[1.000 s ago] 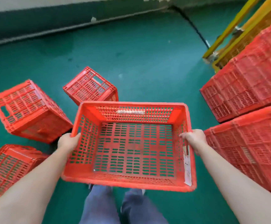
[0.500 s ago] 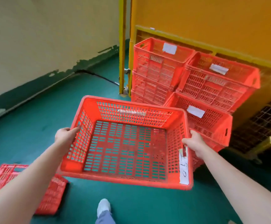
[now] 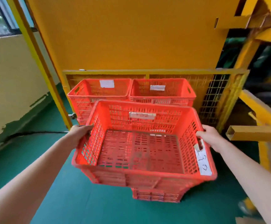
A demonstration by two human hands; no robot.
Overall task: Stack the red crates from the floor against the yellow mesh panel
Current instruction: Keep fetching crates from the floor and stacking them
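While facing yellow mesh panel (image 3: 212,94), holds red crate (image 3: 141,175) over lower crate (image 3: 155,194), just before rear crates (image 3: 99,96) at panel, gripping side handles with left hand (image 3: 80,132) and right hand (image 3: 210,136), fingers curled.

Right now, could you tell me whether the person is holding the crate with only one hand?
No, the left hand grips the left rim of the crate and the right hand grips its right rim.
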